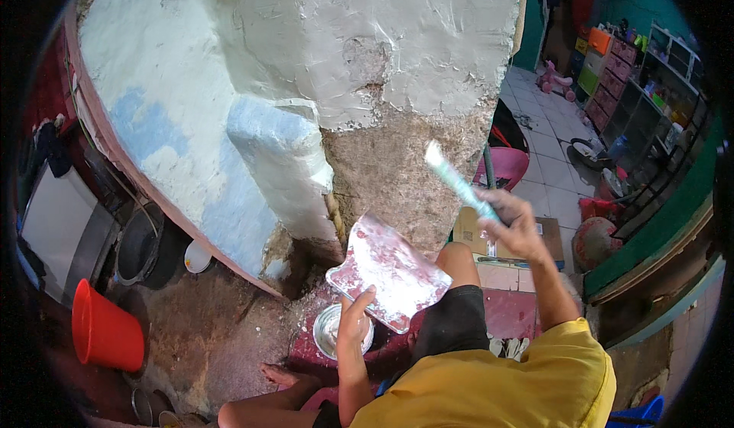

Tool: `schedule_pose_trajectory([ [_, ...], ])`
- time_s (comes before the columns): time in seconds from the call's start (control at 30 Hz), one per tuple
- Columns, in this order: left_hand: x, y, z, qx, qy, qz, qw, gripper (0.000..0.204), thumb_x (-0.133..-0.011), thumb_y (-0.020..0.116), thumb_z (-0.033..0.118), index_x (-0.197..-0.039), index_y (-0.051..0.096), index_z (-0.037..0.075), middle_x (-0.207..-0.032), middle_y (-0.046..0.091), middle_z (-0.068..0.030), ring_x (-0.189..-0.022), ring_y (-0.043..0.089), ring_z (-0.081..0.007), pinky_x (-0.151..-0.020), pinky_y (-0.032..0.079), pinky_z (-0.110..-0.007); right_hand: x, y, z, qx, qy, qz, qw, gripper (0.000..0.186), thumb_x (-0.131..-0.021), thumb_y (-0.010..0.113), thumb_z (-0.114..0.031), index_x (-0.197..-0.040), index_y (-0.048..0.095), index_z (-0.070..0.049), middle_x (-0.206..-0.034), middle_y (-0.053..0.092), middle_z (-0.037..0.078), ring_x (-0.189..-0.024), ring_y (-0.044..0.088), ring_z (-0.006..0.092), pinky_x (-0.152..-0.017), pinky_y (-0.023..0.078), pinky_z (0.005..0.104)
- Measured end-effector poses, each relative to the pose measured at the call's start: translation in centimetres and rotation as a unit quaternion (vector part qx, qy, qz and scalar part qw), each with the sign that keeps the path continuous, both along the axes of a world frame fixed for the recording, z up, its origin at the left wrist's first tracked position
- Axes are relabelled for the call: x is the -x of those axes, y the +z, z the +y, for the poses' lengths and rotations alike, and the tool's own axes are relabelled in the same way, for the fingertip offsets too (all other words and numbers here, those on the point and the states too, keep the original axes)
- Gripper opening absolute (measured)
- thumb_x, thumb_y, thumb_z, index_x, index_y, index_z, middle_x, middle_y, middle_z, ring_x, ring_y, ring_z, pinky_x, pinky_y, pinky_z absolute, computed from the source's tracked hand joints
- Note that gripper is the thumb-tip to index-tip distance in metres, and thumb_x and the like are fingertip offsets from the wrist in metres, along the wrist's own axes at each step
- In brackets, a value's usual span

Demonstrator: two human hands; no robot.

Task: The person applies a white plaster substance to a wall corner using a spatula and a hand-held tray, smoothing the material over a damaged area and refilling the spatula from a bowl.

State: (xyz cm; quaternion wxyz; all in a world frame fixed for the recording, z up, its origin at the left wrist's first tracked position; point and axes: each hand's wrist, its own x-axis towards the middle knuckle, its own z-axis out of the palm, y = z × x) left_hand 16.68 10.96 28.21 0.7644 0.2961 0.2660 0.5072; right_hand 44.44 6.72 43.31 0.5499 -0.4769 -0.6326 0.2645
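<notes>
My left hand (pixel 356 315) grips the near edge of a reddish board (pixel 390 271) smeared with white paste, with the thumb over its top. Held up in front of the wall, a narrow pale-green tool (pixel 459 183) is in my closed right hand (pixel 511 221). Its tip is coated white; motion blurs it, and its exact kind is unclear. Below the board stands a bucket (pixel 326 335) with white paste inside, partly hidden by my left hand. The wall (pixel 413 38) ahead has grey-white plaster on its upper part and bare rough brown (pixel 397 175) lower down.
A white and blue plastered ledge (pixel 176 122) slopes down on the left. An orange-red bucket (pixel 107 327), a black tub (pixel 140 248) and a small white container (pixel 197 257) stand on the left floor. Cardboard (pixel 468 233) lies behind my right knee; shelves (pixel 657 84) line the right room.
</notes>
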Motion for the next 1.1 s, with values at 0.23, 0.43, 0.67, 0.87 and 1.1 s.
schedule_pose_trajectory([
  [0.23,-1.4,-0.6,-0.4,0.013,-0.024,-0.002,1.000,0.042,-0.078,0.056,-0.002,-0.119,0.045,-0.001,-0.111,0.054,-0.0071,-0.104,0.050,-0.0172,-0.092,0.036,-0.030,-4.0,8.7,-2.2,0.073,-0.056,-0.121,0.988,0.030,-0.089,0.053,-0.017,-0.114,0.056,0.000,-0.069,0.054,-0.002,-0.053,0.045,0.0043,-0.045,0.038,0.0196],
  [0.43,-1.8,0.4,-0.5,0.017,-0.003,0.023,1.000,0.042,-0.076,0.058,-0.001,-0.117,0.046,0.001,-0.106,0.056,-0.0063,-0.096,0.052,-0.0167,-0.086,0.039,-0.031,-5.9,12.2,-0.6,0.092,-0.065,-0.187,0.976,0.034,-0.091,0.050,-0.024,-0.107,0.058,0.004,-0.068,0.055,0.001,-0.050,0.048,0.0053,-0.041,0.039,0.0217],
  [0.67,-1.3,-0.9,-0.3,0.014,-0.010,0.040,0.999,0.042,-0.075,0.057,-0.001,-0.116,0.046,0.001,-0.103,0.056,-0.0055,-0.093,0.053,-0.0164,-0.084,0.040,-0.031,-7.0,12.3,1.4,0.082,-0.033,-0.187,0.978,0.034,-0.092,0.047,-0.027,-0.096,0.059,0.004,-0.065,0.053,0.001,-0.045,0.045,0.0051,-0.039,0.037,0.0205],
  [0.87,-1.5,-1.0,-0.1,0.007,-0.025,0.031,0.999,0.042,-0.075,0.057,-0.001,-0.116,0.046,0.001,-0.104,0.056,-0.0058,-0.094,0.053,-0.0165,-0.084,0.040,-0.030,-8.8,11.4,2.7,0.047,-0.050,-0.168,0.983,0.032,-0.092,0.049,-0.028,-0.093,0.059,0.002,-0.062,0.051,0.000,-0.044,0.044,0.0038,-0.036,0.034,0.0184],
  [1.1,-1.3,-1.2,0.0,0.011,-0.012,0.038,0.999,0.041,-0.076,0.057,-0.001,-0.116,0.047,0.001,-0.105,0.056,-0.0061,-0.096,0.053,-0.0171,-0.086,0.039,-0.030,-10.4,10.8,1.5,0.087,-0.061,-0.118,0.987,0.028,-0.090,0.052,-0.026,-0.088,0.060,0.000,-0.062,0.051,-0.001,-0.046,0.044,0.0034,-0.037,0.034,0.0181],
])
